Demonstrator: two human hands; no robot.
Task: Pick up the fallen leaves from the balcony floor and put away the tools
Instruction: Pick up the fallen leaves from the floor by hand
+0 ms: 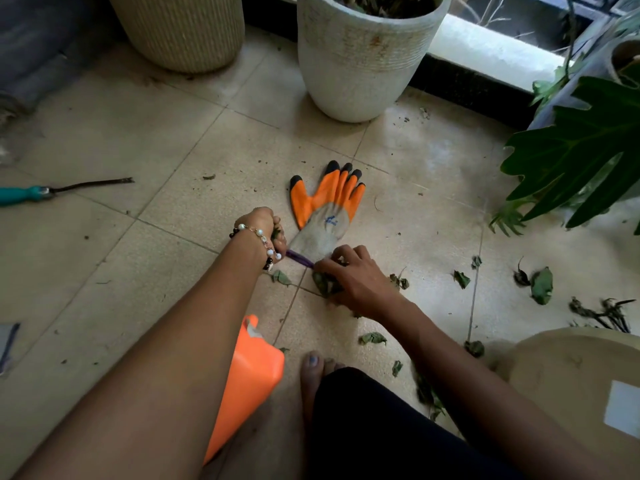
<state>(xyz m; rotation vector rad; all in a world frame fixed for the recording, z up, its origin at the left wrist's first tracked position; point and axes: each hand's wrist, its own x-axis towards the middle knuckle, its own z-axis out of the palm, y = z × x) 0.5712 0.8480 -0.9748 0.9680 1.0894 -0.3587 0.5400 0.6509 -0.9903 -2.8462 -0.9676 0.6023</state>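
My left hand (264, 227), wearing a bead bracelet, is curled into a fist around a small bunch of green leaves. My right hand (349, 277) lies on the tiled floor just right of it, fingers curled over a clump of leaves (323, 284). An orange and grey work glove (325, 209) lies flat on the tiles just beyond both hands, its purple cuff edge between them. More fallen leaves (542, 285) are scattered over the floor to the right. A teal-handled garden tool (41, 192) lies at the far left.
An orange plastic container (251, 379) stands under my left forearm. Two big pots, beige (180, 29) and white (360, 60), stand at the back. A beige tub (571, 368) sits at the lower right, a broad-leaved plant (581, 150) on the right. My bare foot (311, 372) rests on the tiles.
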